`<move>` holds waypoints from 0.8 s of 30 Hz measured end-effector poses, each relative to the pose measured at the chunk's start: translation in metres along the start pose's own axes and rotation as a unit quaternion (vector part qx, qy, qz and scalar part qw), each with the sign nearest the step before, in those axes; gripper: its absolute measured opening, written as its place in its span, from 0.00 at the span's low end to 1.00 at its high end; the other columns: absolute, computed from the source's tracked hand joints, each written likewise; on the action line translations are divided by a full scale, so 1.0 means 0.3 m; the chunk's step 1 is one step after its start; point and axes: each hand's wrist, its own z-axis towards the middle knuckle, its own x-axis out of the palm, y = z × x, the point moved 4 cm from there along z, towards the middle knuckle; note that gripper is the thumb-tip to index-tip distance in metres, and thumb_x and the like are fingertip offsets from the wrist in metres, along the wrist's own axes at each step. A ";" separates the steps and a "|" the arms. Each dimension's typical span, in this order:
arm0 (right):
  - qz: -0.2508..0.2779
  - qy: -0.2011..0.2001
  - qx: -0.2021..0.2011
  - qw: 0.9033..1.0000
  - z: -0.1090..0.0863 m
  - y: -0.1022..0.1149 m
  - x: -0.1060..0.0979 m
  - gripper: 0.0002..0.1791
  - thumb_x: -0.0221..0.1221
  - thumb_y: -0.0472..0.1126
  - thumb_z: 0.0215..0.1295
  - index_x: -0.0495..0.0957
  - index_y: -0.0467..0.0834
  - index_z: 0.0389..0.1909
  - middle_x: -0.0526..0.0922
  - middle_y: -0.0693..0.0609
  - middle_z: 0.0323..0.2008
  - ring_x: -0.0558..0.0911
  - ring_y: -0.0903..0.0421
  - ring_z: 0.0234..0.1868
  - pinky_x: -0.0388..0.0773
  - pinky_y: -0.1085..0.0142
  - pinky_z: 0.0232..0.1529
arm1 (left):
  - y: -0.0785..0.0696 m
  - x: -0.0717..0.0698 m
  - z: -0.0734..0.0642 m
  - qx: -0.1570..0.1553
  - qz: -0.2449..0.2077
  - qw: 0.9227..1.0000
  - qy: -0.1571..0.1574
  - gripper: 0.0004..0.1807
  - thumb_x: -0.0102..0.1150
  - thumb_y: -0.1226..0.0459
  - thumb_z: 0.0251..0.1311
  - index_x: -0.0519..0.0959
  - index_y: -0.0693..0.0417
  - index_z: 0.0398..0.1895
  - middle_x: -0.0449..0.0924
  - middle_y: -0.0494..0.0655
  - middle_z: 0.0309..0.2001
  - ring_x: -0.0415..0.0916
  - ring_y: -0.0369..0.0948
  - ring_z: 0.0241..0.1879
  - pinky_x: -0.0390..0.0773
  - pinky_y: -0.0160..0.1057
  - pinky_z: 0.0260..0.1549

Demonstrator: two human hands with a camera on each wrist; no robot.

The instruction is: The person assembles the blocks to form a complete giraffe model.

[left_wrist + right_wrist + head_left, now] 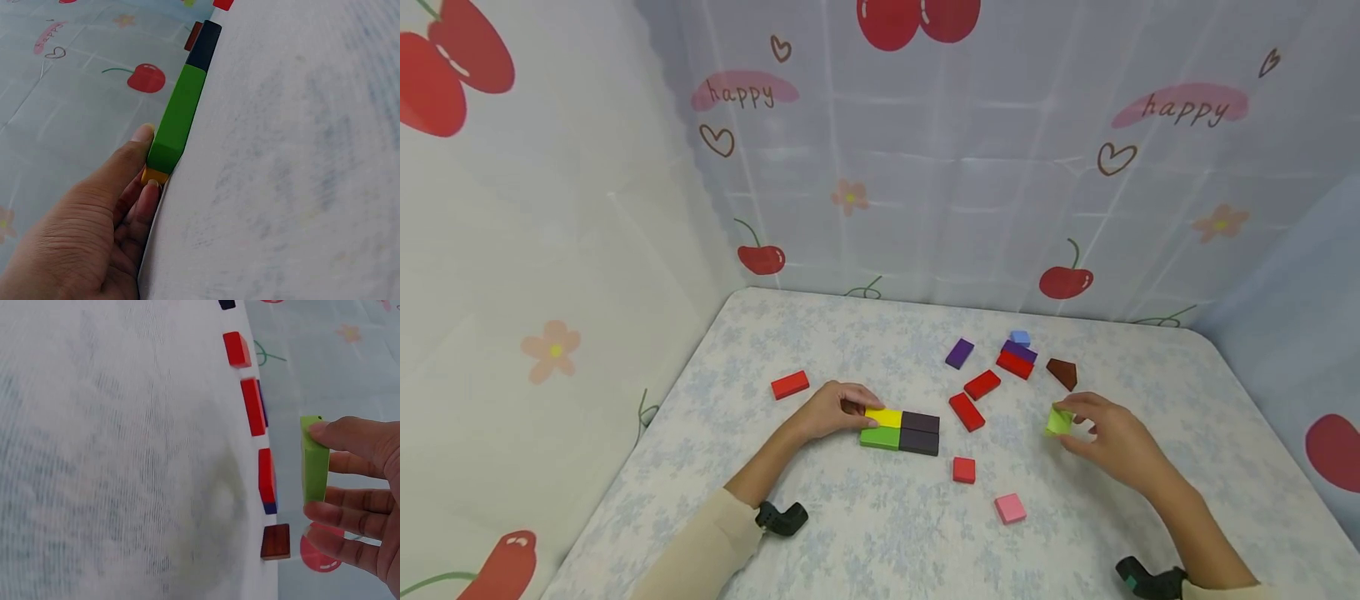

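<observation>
My left hand (833, 411) pinches a yellow block (886, 419) at its left end. Against the yellow block lies a green block (880, 439), and two black blocks (919, 442) adjoin them on the right, forming a flat rectangle on the table. In the left wrist view the green block (178, 119) hides most of the yellow one, whose end shows between thumb and finger. My right hand (1116, 437) holds a lime-green block (1057, 422) between thumb and fingers. The right wrist view shows this lime block (314, 465) raised above the table.
Right of the rectangle lie several red blocks (967, 412), a small red block (964, 471) and a pink block (1011, 508). Farther back are purple blocks (959, 353), a blue block (1019, 337) and a brown block (1063, 373). Another red block (790, 385) lies left.
</observation>
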 end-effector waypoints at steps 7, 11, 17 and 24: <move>0.004 -0.013 -0.030 0.999 -0.007 0.110 0.001 0.26 0.77 0.40 0.54 0.84 0.40 0.55 0.81 0.42 0.54 0.84 0.46 0.44 0.85 0.54 0.38 | -0.005 0.002 -0.001 0.007 -0.004 1.000 -0.001 0.16 0.72 0.72 0.57 0.87 0.65 0.49 0.85 0.58 0.47 0.76 0.34 0.36 0.78 0.30 0.36; 0.010 -0.014 -0.035 0.999 -0.009 0.163 0.014 0.26 0.77 0.40 0.53 0.84 0.42 0.55 0.80 0.42 0.55 0.84 0.46 0.44 0.85 0.54 0.39 | -0.009 0.001 -0.002 0.005 -0.005 1.000 0.001 0.16 0.73 0.72 0.57 0.87 0.66 0.49 0.85 0.58 0.47 0.76 0.34 0.37 0.78 0.30 0.36; 0.006 -0.020 -0.057 0.998 -0.013 0.228 0.045 0.26 0.78 0.40 0.52 0.85 0.44 0.54 0.81 0.46 0.55 0.85 0.48 0.44 0.85 0.56 0.40 | -0.009 -0.001 -0.003 0.006 -0.006 1.000 0.000 0.16 0.72 0.72 0.57 0.87 0.65 0.49 0.85 0.58 0.47 0.77 0.35 0.37 0.78 0.30 0.36; 0.005 -0.019 -0.079 0.997 -0.022 0.299 0.071 0.27 0.78 0.40 0.51 0.85 0.46 0.54 0.81 0.48 0.55 0.85 0.51 0.46 0.85 0.58 0.41 | -0.011 0.003 -0.006 -0.003 -0.005 1.000 0.001 0.16 0.73 0.71 0.57 0.87 0.64 0.50 0.86 0.57 0.47 0.76 0.33 0.37 0.78 0.31 0.36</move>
